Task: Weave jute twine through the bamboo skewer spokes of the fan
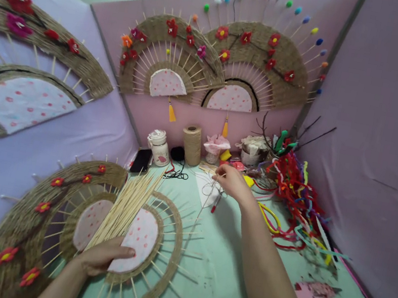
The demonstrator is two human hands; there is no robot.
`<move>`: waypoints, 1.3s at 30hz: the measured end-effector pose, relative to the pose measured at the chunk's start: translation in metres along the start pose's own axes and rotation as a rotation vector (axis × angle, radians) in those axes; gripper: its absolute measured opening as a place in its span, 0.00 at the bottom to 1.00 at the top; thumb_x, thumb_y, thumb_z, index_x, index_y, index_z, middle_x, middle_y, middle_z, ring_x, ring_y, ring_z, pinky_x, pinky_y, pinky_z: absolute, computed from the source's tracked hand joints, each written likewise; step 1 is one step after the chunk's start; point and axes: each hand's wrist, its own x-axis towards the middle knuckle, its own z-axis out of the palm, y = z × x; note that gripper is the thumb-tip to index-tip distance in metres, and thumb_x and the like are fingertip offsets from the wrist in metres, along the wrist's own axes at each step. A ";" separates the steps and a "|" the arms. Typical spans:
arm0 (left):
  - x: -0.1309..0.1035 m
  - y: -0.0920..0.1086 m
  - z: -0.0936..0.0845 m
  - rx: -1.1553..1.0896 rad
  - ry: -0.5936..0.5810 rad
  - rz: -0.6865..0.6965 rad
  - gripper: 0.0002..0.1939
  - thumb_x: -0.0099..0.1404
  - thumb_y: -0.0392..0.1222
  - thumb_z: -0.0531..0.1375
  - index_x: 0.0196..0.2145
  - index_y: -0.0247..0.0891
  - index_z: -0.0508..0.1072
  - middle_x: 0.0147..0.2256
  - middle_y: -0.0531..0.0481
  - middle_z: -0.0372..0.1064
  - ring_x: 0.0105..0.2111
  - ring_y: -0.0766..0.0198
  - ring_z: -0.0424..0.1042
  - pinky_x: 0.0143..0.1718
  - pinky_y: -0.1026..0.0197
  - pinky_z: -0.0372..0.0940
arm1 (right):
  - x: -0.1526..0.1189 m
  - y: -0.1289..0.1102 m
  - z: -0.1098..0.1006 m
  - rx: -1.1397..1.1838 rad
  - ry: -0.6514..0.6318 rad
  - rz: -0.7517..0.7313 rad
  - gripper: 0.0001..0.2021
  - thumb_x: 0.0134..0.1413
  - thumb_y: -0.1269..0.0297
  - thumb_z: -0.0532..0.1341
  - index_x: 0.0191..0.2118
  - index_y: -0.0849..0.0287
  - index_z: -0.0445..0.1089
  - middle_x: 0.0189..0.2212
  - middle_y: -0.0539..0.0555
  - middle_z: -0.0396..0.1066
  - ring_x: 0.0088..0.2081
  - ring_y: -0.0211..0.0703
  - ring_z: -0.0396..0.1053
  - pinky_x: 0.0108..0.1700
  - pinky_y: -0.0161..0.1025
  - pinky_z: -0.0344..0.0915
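My left hand point(105, 256) grips the half-round woven fan by its white, red-dotted centre point(141, 236), thumb on the front and the other fingers hidden behind. Thin sticks radiate from this fan through a woven twine band point(178, 238). Raised over the table, my right hand point(231, 183) has its fingertips pinched on a thin twine point(200, 211), which runs down toward the fan's rim. A bundle of bare sticks point(132, 199) lies beside the fan, its lower end partly behind my left hand. Whether that hand touches the bundle I cannot tell.
A finished fan with red flowers point(20, 220) leans at the left. A phone point(141, 160), a white bottle point(159, 147) and a twine spool point(192, 145) stand at the back. Colourful pipe cleaners point(291, 196) heap at the right. More decorated fans point(262, 52) hang on the pink panel.
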 end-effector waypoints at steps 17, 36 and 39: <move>0.106 0.272 0.051 1.194 0.557 0.729 0.24 0.58 0.41 0.59 0.53 0.35 0.67 0.54 0.41 0.65 0.50 0.54 0.67 0.53 0.55 0.59 | -0.039 -0.034 -0.024 -0.027 -0.235 -0.203 0.20 0.52 0.62 0.63 0.51 0.61 0.67 0.49 0.63 0.70 0.51 0.53 0.66 0.49 0.42 0.60; 0.137 0.311 0.031 0.592 0.671 0.490 0.14 0.61 0.44 0.62 0.39 0.31 0.69 0.26 0.51 0.67 0.20 0.70 0.68 0.20 0.68 0.62 | -0.038 -0.020 -0.042 0.051 -0.124 -0.229 0.15 0.54 0.59 0.62 0.46 0.59 0.68 0.43 0.60 0.73 0.44 0.49 0.70 0.41 0.39 0.60; 0.092 0.298 0.021 0.365 0.650 0.550 0.13 0.59 0.43 0.63 0.38 0.32 0.68 0.25 0.52 0.66 0.16 0.75 0.64 0.15 0.72 0.57 | -0.037 -0.021 -0.043 0.056 -0.068 -0.236 0.14 0.55 0.59 0.60 0.45 0.59 0.68 0.44 0.60 0.72 0.45 0.50 0.69 0.42 0.40 0.60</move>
